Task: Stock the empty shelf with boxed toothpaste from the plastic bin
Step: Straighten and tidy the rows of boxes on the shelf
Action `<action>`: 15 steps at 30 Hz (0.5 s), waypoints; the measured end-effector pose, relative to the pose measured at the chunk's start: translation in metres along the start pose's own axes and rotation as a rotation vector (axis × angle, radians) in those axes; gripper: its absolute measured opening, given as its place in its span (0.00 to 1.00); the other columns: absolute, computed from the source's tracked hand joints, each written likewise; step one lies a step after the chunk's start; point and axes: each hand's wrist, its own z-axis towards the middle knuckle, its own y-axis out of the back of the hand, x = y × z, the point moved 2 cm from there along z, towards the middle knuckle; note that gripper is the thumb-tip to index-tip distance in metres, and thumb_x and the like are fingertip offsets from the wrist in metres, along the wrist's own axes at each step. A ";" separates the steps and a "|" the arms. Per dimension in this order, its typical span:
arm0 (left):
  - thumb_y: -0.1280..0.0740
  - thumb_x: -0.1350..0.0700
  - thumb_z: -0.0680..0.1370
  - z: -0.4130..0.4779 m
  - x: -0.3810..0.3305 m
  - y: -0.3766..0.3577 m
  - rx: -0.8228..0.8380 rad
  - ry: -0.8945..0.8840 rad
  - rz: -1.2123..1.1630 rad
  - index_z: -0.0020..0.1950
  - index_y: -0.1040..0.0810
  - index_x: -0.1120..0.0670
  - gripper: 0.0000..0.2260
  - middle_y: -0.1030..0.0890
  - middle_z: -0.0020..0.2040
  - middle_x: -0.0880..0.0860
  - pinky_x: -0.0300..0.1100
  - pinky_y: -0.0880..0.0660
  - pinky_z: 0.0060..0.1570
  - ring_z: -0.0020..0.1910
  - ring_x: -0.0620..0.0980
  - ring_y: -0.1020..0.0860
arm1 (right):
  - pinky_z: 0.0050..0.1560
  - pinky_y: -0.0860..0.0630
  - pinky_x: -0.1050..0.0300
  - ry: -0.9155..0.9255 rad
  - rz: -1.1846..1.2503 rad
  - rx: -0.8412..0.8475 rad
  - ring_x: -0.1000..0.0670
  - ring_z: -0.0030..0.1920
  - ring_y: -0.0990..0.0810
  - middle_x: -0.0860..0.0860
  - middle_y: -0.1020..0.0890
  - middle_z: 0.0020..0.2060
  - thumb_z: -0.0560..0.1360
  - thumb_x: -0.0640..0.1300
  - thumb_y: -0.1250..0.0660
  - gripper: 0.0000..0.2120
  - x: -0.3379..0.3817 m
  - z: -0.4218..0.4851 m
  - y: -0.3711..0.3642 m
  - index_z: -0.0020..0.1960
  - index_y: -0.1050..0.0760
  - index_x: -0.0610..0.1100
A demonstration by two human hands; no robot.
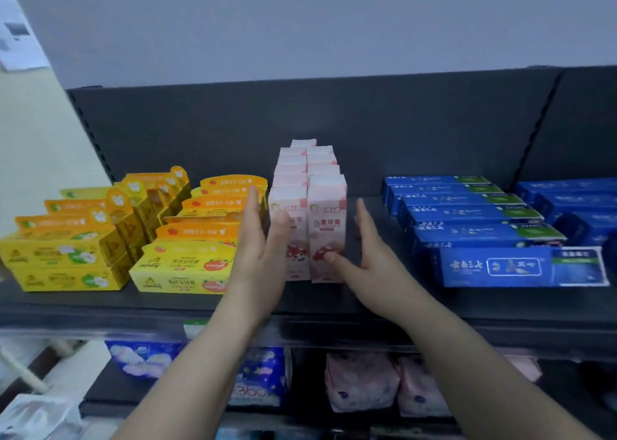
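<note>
Pink toothpaste boxes (325, 226): stand upright in two rows side by side, running from the front of the shelf towards the back, in the middle of the display.
Shelf (367, 302): dark grey, with a dark back panel (300, 115) rising behind the goods.
Left hand (263, 239): open, fingers straight and together, laid flat along the left side of the pink rows; the thumb lies across the face of the front left box.
Right hand (367, 242): open, fingers straight, palm turned towards the right side of the pink rows; the thumb tip touches the lower face of the front right box. Whether the fingers touch the side cannot be told.
Yellow boxes (66, 256): stacked flat at the far left, with green fruit pictures.
Yellow and orange boxes (180, 269): stacked just left of the pink rows, right beside the left hand.
Blue boxes (484, 232): lying flat in a stepped row on the right, apart from the pink rows; more blue boxes (574, 202) beyond them.
Lower shelf (150, 403): holds soft blue packets (260, 376) and pink packets (360, 383).
Room: pale wall (300, 22) above the shelving.
</note>
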 end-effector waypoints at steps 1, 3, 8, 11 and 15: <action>0.43 0.39 0.77 -0.010 -0.014 -0.001 -0.059 -0.180 0.162 0.75 0.50 0.43 0.30 0.43 0.72 0.38 0.42 0.41 0.72 0.74 0.39 0.44 | 0.65 0.45 0.72 0.053 -0.056 -0.077 0.67 0.68 0.44 0.65 0.42 0.67 0.76 0.47 0.34 0.40 0.004 -0.009 0.007 0.77 0.57 0.53; 0.40 0.45 0.77 -0.029 -0.036 -0.012 -0.042 -0.525 0.356 0.75 0.47 0.47 0.29 0.40 0.73 0.44 0.39 0.42 0.71 0.74 0.42 0.42 | 0.67 0.44 0.73 0.199 -0.179 -0.231 0.65 0.69 0.40 0.62 0.38 0.69 0.77 0.46 0.34 0.33 0.009 -0.024 0.026 0.76 0.47 0.52; 0.35 0.50 0.76 -0.042 -0.024 -0.076 0.287 -0.657 0.383 0.74 0.40 0.53 0.28 0.33 0.70 0.52 0.36 0.42 0.71 0.71 0.46 0.36 | 0.65 0.38 0.67 0.260 -0.456 -0.474 0.51 0.63 0.29 0.53 0.27 0.61 0.74 0.44 0.34 0.24 -0.023 -0.058 0.091 0.69 0.31 0.43; 0.35 0.46 0.76 -0.039 -0.001 -0.110 0.434 -0.493 0.456 0.75 0.40 0.52 0.30 0.33 0.69 0.52 0.33 0.44 0.69 0.69 0.46 0.35 | 0.65 0.39 0.63 0.139 -0.594 -0.516 0.48 0.64 0.30 0.49 0.25 0.62 0.73 0.46 0.35 0.24 -0.050 -0.082 0.138 0.68 0.30 0.42; 0.32 0.47 0.76 -0.024 0.014 -0.144 0.420 -0.344 0.613 0.72 0.35 0.54 0.27 0.29 0.65 0.54 0.33 0.41 0.61 0.65 0.51 0.32 | 0.65 0.35 0.47 -0.054 -0.757 -0.471 0.40 0.63 0.28 0.43 0.24 0.62 0.72 0.46 0.29 0.25 -0.088 -0.096 0.196 0.67 0.27 0.43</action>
